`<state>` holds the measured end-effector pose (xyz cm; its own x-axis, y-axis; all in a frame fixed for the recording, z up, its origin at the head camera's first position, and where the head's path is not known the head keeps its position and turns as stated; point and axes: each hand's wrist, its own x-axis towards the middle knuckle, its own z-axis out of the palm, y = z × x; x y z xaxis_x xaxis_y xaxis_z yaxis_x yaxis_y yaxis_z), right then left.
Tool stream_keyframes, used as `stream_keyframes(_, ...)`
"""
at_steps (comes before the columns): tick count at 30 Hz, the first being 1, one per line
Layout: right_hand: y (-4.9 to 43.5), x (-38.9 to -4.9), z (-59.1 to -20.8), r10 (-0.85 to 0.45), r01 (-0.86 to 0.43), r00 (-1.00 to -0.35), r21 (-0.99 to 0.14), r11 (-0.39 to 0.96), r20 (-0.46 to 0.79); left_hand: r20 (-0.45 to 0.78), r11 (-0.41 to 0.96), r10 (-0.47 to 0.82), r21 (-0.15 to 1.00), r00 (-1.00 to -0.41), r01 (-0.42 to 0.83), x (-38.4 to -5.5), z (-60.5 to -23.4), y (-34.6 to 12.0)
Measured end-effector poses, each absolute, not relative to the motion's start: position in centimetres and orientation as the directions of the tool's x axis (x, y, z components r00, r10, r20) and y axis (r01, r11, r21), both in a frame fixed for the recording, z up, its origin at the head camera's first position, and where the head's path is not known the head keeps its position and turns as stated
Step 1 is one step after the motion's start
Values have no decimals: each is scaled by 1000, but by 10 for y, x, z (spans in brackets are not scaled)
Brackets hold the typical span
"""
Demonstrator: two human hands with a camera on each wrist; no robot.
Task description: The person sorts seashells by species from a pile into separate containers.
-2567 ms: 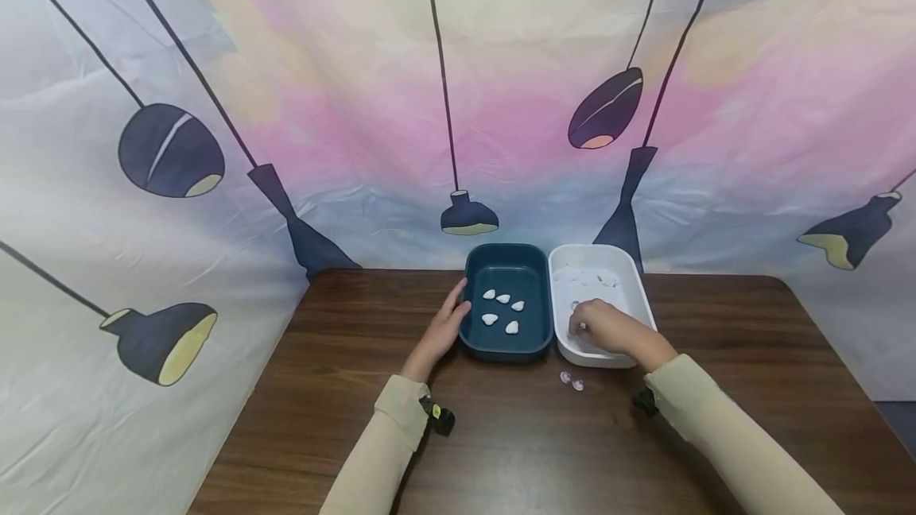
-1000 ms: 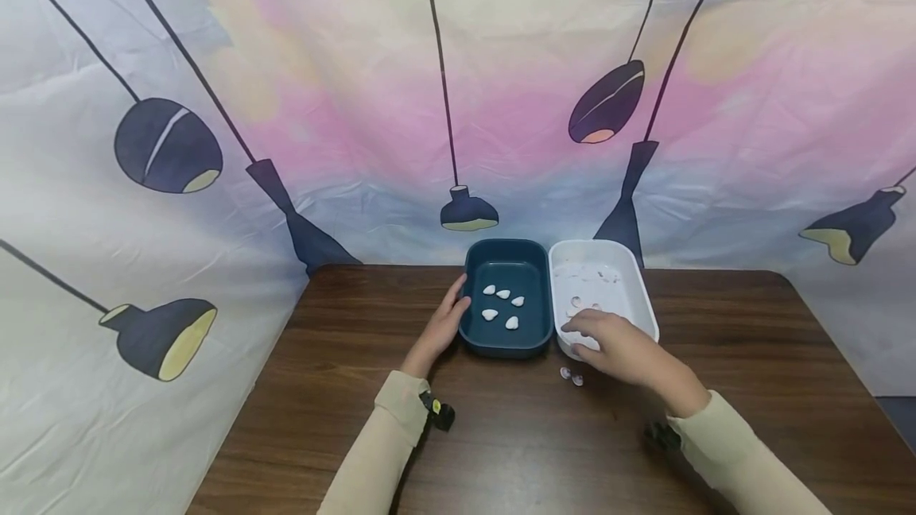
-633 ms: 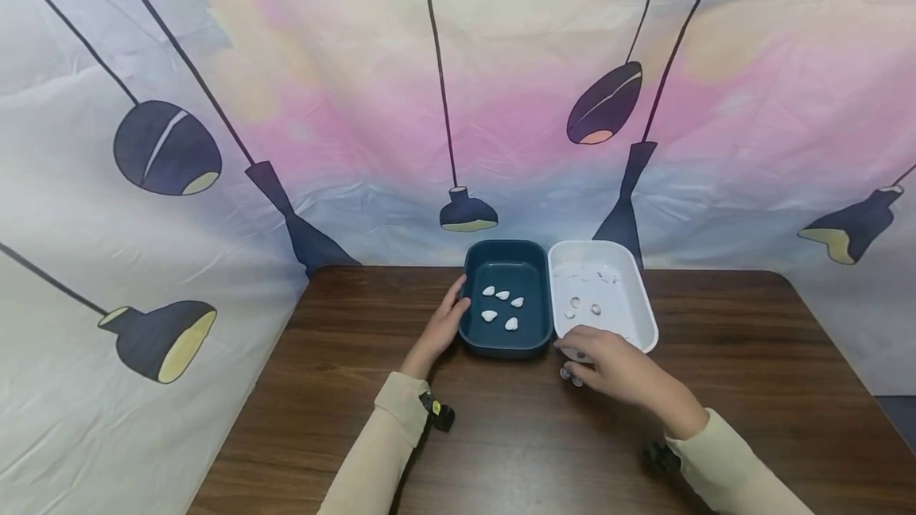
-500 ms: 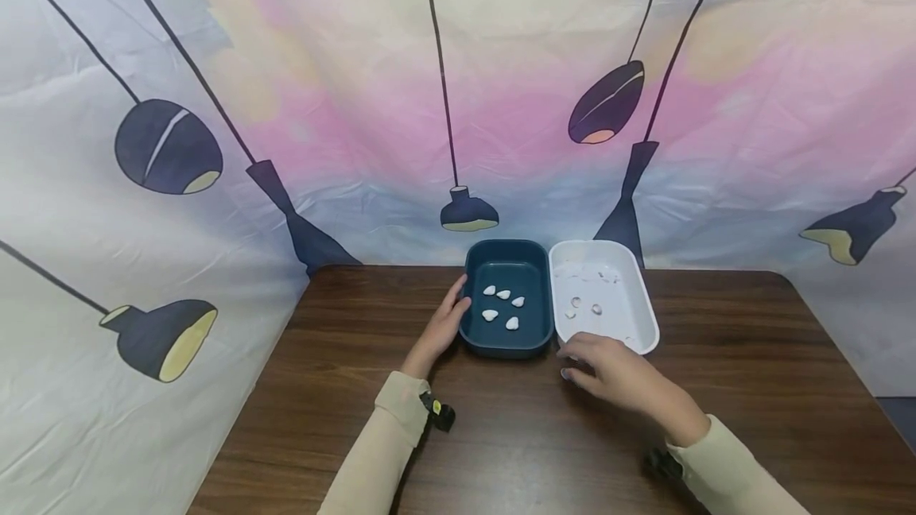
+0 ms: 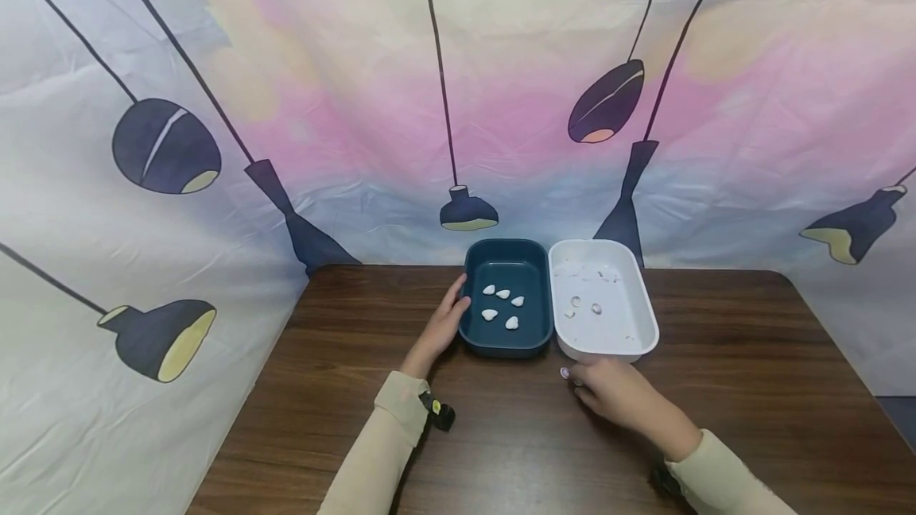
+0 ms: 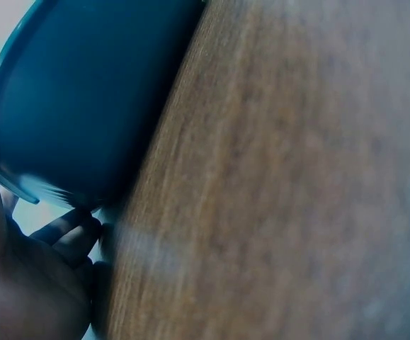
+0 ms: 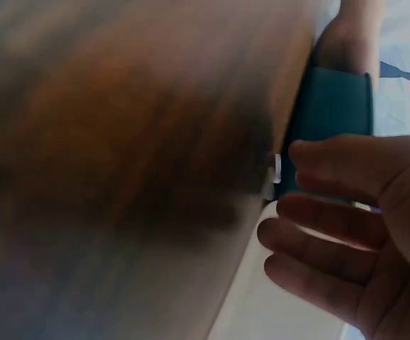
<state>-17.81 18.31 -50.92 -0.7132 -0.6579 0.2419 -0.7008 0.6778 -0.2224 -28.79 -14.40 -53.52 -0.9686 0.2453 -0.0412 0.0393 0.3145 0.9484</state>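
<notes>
In the head view my left hand (image 5: 438,332) rests against the left wall of a dark teal tray (image 5: 509,346), its fingers along the side and thumb at the rim. Several small white heart-shaped pieces (image 5: 511,323) lie inside that tray. My right hand (image 5: 619,393) is low over the table, just in front of a white tray (image 5: 647,316). At its fingertips lies a small purplish seashell (image 5: 564,373); the hand hides what is beside it. In the right wrist view the fingers (image 7: 325,244) are spread and only slightly bent, with nothing visibly held.
The white tray stands against the teal tray's right side and contains a few pinkish shells (image 5: 596,309) and tiny bits. Both stand at the far edge of the brown wooden table (image 5: 501,451), before a patterned cloth backdrop (image 5: 343,102).
My right hand has come out of the white tray, towards me, down to the purplish shells on the table. Pinkish shells in the white tray are uncovered. The left hand stays put.
</notes>
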Motion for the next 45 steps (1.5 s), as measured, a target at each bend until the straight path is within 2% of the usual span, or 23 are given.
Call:
stream_keyframes(3, 184, -180, -513, -640, -690, -722, -211, 692, 262, -47, 316, 256, 948, -966, 38, -279, -518, -143)
stream_keyframes(7, 183, -184, -515, -647, -687, -727, -240, 686, 231, -33, 310, 258, 949, -965, 51, -267, -499, -140)
stream_keyframes(11, 181, -187, -515, -675, -701, -712, -250, 667, 195, -29, 305, 258, 951, -966, 53, -265, -498, -140)
stream_keyframes(19, 175, -188, -516, -683, -706, -708, -191, 681, 182, -29, 308, 258, 950, -966, 54, -263, -496, -141)
stream_keyframes(23, 173, -187, -515, -684, -706, -709, -164, 689, 175, -29, 312, 259, 948, -965, 55, -265, -499, -142)
stream_keyframes(31, 170, -184, -511, -676, -690, -724, -170, 704, 138, -28, 314, 230, 948, -973, 47, -287, -538, -144)
stream_keyframes(45, 172, -182, -504, -689, -694, -719, -170, 700, 95, 4, 285, 214, 956, -977, 66, -285, -541, -143)
